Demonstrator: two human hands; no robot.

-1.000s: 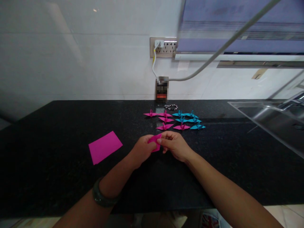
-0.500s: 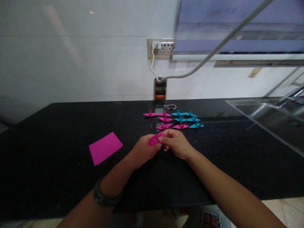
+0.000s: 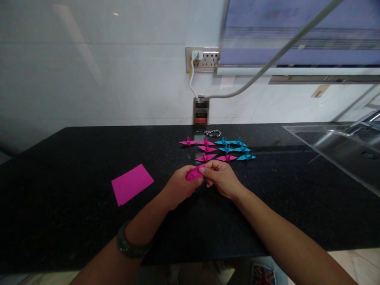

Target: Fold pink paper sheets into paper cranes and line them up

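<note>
Can't read any words or numbers. Can see a blurred-out dark box [image 3: 201,112] and a flag-like pattern [image 3: 263,274] below the bench [image 3: 74,229].

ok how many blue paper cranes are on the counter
5: within the blue group, a back-left crane, a back-right crane, a middle-left crane, a middle-right crane and a front crane. They sit close together, so another may be hidden.
</note>
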